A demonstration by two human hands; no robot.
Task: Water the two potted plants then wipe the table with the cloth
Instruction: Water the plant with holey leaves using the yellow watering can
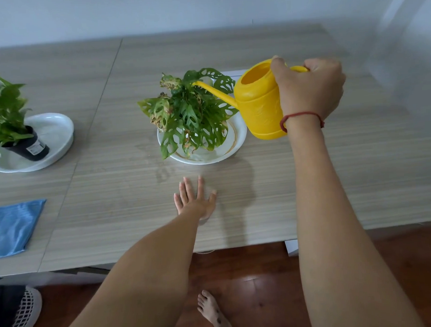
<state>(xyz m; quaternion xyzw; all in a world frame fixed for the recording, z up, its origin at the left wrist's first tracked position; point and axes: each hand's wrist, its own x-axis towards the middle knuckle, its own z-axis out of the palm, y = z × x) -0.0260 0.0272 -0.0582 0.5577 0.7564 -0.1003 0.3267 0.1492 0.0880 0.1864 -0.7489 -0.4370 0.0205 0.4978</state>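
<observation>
Low in the frame, the left hand (195,200) lies flat and spread on the table (308,184), grasping nothing; it looks like a brace. Left of it, at the frame's edge, the cloth (14,226) waits unused. At centre, the plant (188,110) stands in a white dish (235,143). To the upper right, the right hand (309,86) is clenched on the handle of the can (258,100), tilted so its spout (214,91) reaches into the leaves. To pour well, keep the tilt gentle and aim at the soil, not the foliage, so nothing spills past the dish. The second plant (5,114) sits at far left.
</observation>
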